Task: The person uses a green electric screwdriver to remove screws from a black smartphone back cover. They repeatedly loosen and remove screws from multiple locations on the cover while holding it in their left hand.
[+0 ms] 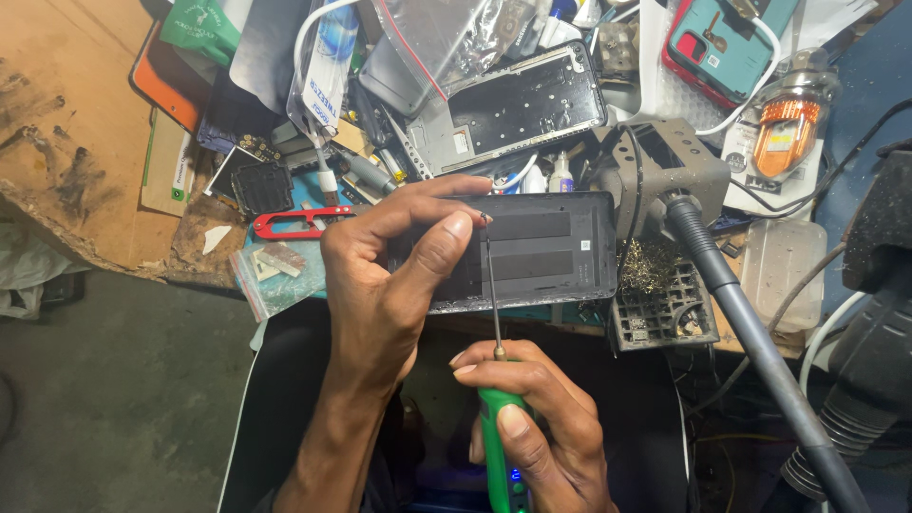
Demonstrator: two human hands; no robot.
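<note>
Left hand (380, 275) grip pinching one dark phone (541, 249) | right hand (541, 427) grip clasping one green screwdriver (496, 446) | tip on phone

Even, fairly bright light from above; soft shadows under clutter. Mild glare on plastic bag (446, 38). Floor (114, 399) at lower left dim. Focus sharp; slight wide-angle bending near edges.

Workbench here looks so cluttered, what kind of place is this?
Likely a phone repair bench: an opened phone held by the left hand, a green screwdriver in the right hand, and a bare phone frame.
</note>
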